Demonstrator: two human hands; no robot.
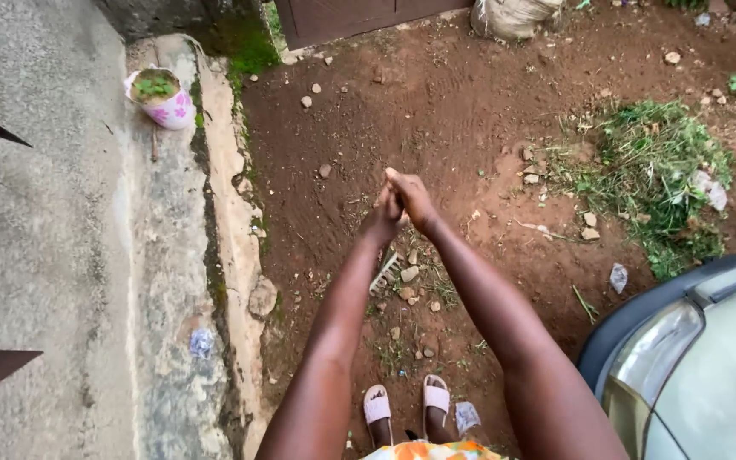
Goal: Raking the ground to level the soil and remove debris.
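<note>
Red-brown soil (436,111) lies under my left hand (382,220) and right hand (413,200), pressed together above the rake head (384,272). Whether they grasp anything, I cannot tell. The car (700,366) sits right of the rake head.

There is just one camera, and it sits up on the person's head. It looks almost straight down and a bit forward. Nearest to it are the two arms, which reach out from the bottom edge to the left hand (382,217) and right hand (413,200) in the middle. Right below are the feet in pale sandals (405,400). The red dirt ground (436,111) fills the middle and goes far up to the top. A grey concrete strip (36,230) runs down the left side. The front of a car (692,358) pokes in at the near right.
</note>
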